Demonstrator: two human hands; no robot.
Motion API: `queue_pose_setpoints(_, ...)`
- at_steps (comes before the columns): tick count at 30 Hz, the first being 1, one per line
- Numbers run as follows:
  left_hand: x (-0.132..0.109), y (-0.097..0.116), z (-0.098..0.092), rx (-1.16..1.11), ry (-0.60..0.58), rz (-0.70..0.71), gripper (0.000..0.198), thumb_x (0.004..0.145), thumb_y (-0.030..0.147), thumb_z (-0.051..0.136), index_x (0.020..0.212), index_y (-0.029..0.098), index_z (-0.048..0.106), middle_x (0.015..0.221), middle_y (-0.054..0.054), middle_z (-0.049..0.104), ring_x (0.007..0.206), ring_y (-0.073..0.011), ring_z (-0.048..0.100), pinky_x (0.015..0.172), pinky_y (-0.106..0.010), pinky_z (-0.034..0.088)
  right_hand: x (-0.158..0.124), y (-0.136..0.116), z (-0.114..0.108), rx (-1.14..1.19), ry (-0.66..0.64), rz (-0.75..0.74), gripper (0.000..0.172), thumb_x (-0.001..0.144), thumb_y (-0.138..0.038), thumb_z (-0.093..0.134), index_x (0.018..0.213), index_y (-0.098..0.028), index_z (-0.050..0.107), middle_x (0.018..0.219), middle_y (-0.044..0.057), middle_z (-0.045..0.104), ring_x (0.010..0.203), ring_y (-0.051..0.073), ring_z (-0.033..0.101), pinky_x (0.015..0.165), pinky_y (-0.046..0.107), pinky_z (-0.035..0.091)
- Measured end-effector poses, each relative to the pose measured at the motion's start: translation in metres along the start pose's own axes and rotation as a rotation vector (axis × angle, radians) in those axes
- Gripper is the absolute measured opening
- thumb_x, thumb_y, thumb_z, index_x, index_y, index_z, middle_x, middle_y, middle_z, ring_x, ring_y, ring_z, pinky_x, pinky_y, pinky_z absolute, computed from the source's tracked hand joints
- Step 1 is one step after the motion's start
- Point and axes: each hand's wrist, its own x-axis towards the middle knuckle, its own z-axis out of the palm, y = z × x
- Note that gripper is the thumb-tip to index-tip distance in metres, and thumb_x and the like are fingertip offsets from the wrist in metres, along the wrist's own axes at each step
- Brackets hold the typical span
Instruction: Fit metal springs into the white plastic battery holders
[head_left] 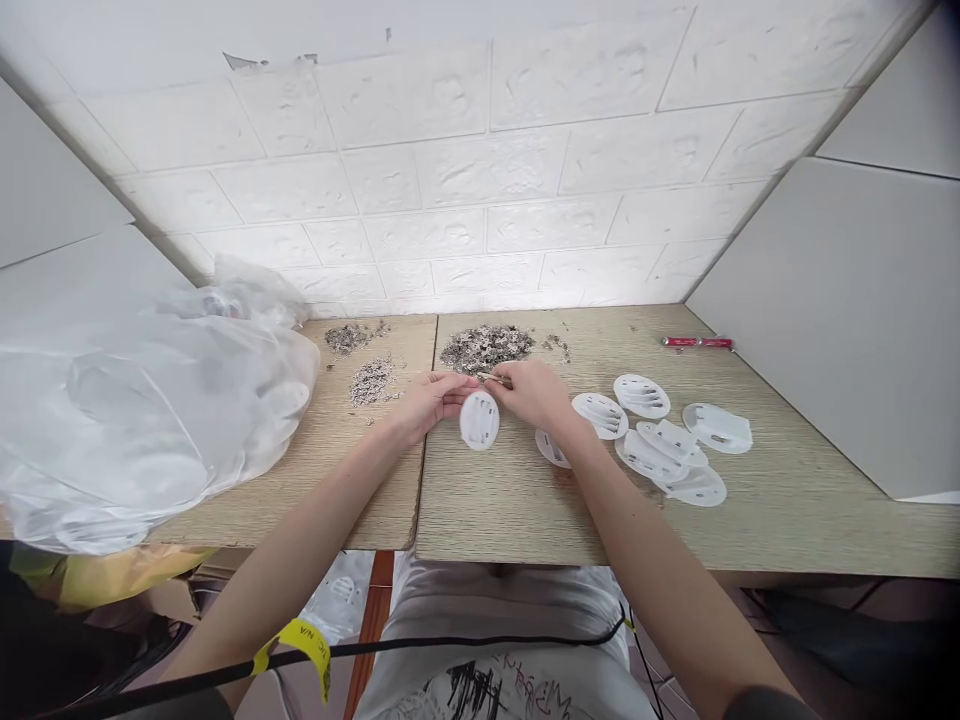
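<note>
My left hand [441, 398] pinches the top edge of a round white plastic disc [480, 420] with slots, which hangs above the table. Close beside it, my right hand [525, 388] has its fingers closed on a thin tool [496, 380], near the disc's upper edge. Just beyond both hands lies a large pile of small metal pieces [487, 347]. Under my right forearm another white disc [551, 448] is partly hidden. More slotted discs [642, 396] lie to the right, some overlapping.
Two smaller piles of metal pieces [371, 381] lie left of the table seam. A big clear plastic bag [150, 410] covers the left side. A red pen-like object [697, 342] lies at the back right. A black cable [450, 642] crosses before my body.
</note>
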Motion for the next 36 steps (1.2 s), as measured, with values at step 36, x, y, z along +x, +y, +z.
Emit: queue_pose_setpoints(36, -0.008, -0.003, -0.001, 0.988, -0.064, 0.923, 0.014, 0.087, 0.017, 0.046, 0.087, 0.020, 0.060, 0.092, -0.008, 0.064, 0.088, -0.0166, 0.058, 0.081, -0.030, 0.045, -0.001, -0.002, 0.005, -0.034, 0.072, 0.105, 0.026, 0.088, -0.031, 0.045, 0.073, -0.018, 0.062, 0.074, 0.005, 0.064, 0.063, 0.014, 0.050, 0.053, 0.026, 0.022)
